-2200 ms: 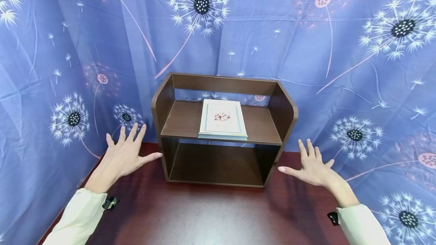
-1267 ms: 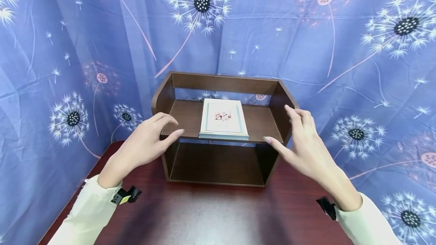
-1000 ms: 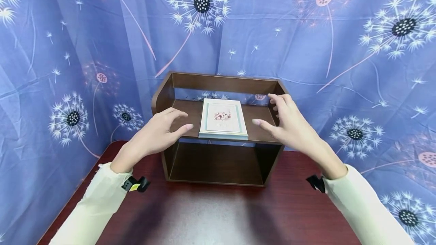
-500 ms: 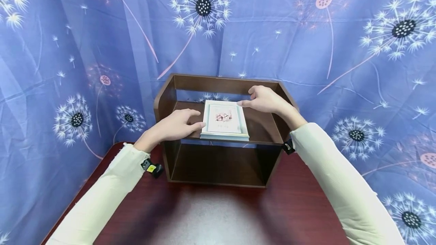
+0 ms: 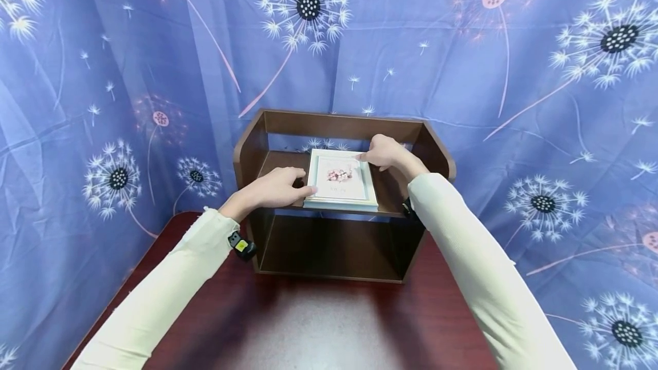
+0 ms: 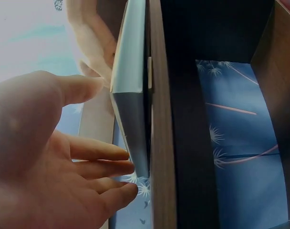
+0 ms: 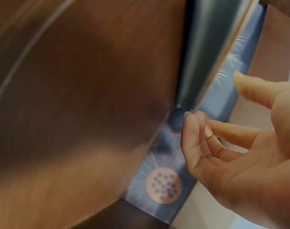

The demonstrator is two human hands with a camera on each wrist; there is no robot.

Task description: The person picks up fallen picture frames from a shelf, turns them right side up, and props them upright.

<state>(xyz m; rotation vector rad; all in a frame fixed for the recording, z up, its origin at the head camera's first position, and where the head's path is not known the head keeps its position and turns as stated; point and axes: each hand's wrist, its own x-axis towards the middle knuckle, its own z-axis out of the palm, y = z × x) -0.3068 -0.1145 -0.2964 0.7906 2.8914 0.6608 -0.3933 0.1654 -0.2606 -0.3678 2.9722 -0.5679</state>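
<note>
A book (image 5: 339,179) with a white cover, pale blue border and flower picture lies flat on the upper board of a dark brown shelf (image 5: 334,119). My left hand (image 5: 272,188) is at the book's left side, thumb tip right at the cover's edge. In the left wrist view, the fairly straight fingers of the left hand (image 6: 64,152) reach the book's light blue side (image 6: 130,95). At the far right corner is my right hand (image 5: 386,152), its thumb over the cover. The bent fingertips of the right hand (image 7: 245,138) come close to the book's edge (image 7: 212,43).
The shelf's side panels (image 5: 434,150) rise to either side of the hands. Beneath the book is an open lower compartment (image 5: 331,247). The shelf stands on a reddish-brown table (image 5: 319,324), with a blue dandelion curtain (image 5: 390,33) behind and at the sides.
Both hands, at first spread wide beside the shelf, have come inward to the two sides of the book. In the last half second they have closed in slightly. The book stays on the board.
</note>
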